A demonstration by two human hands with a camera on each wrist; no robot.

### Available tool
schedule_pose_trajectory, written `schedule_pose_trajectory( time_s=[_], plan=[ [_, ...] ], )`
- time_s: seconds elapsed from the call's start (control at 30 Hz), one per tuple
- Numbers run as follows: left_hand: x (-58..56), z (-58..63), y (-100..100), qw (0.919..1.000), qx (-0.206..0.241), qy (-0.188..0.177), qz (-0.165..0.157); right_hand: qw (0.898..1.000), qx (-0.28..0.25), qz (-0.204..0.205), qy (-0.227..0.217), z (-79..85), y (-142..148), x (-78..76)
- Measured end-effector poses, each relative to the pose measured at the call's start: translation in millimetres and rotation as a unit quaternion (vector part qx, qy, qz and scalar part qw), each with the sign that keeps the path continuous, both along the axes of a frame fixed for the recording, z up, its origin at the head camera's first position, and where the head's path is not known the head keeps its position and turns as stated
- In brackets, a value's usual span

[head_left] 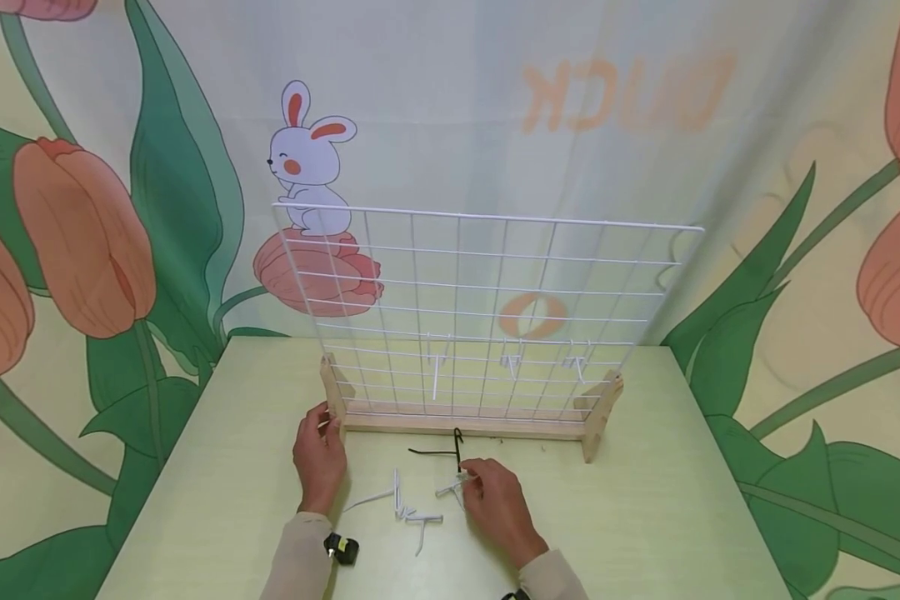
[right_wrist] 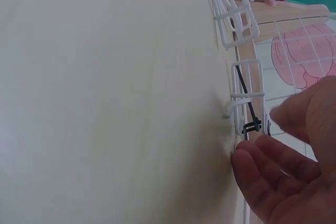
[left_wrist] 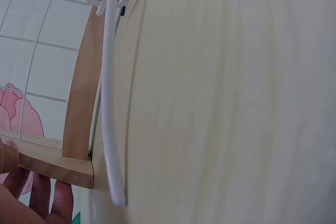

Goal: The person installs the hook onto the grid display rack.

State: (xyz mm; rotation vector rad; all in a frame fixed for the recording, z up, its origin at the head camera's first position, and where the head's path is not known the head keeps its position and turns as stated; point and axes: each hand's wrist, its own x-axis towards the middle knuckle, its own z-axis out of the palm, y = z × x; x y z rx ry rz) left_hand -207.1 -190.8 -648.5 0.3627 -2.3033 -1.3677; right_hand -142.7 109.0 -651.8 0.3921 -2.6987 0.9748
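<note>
A white wire grid panel (head_left: 480, 293) stands in a wooden base. At the base's left end, my left hand (head_left: 320, 458) grips the wooden side foot (left_wrist: 55, 167), thumb on one side and fingers on the other. My right hand (head_left: 498, 504) pinches one end of a white wire hook (right_wrist: 248, 80) between thumb and fingertips. Just behind that hook lies a black hook (head_left: 435, 452), in front of the base. Other white hooks (head_left: 423, 519) lie on the table between both hands, one of them with a long prong (left_wrist: 109, 103).
Three white hooks (head_left: 512, 362) hang on the grid's lower part. The wooden crossbar (head_left: 465, 427) runs along the table, with another wooden foot (head_left: 602, 417) at its right end. A curtain with printed tulips and a rabbit (head_left: 311, 167) surrounds the pale table (head_left: 682, 517).
</note>
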Motion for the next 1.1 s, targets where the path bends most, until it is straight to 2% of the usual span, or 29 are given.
schedule_pose_trajectory(
  time_s=[0.13, 0.23, 0.6, 0.9, 1.1],
  plan=[
    [-0.7, 1.0, 0, 1.0000, 0.001, 0.000, -0.001, 0.998, 0.010, -0.036, -0.049, 1.9, -3, 7.9],
    [-1.1, 1.3, 0, 1.0000, 0.002, -0.003, -0.002, 0.997, 0.023, -0.051, -0.059, 1.9, -5, 12.9],
    [0.0, -1.2, 2, 1.0000, -0.001, 0.002, 0.000, 0.995, 0.089, -0.035, -0.039, -2.3, -9, 19.9],
    [-0.1, -1.5, 1, 1.0000, 0.005, -0.004, -0.002, 0.996, 0.080, -0.030, -0.009, -0.5, -6, 21.5],
    [0.3, -1.4, 2, 0.9999, 0.010, -0.012, -0.004, 0.996, 0.084, -0.037, -0.018, 0.0, -5, 21.3]
  ],
)
